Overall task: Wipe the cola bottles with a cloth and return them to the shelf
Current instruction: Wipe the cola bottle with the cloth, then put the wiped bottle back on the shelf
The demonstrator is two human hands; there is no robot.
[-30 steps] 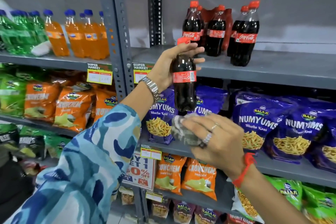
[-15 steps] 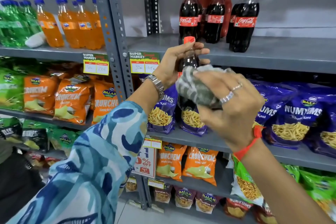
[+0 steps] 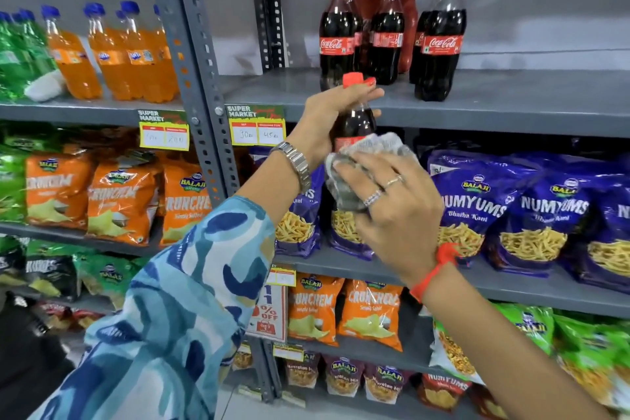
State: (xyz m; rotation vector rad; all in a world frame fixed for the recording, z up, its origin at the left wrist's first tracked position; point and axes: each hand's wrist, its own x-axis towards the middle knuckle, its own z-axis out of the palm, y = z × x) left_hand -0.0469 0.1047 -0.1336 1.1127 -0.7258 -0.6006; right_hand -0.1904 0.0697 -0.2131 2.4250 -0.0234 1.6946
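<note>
Cola bottle (image 3: 354, 119), gripped at the neck by my closed left hand (image 3: 327, 119) in front of the top shelf (image 3: 511, 106), is mid-wipe, right hand (image 3: 392, 204) pressing the bunched cloth (image 3: 364, 153) against its label (next, I judge: reshelve upright).

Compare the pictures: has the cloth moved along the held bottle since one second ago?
Yes. The cloth has gone up: it was under the bottle's base, and now covers the red label of the held bottle.
</note>
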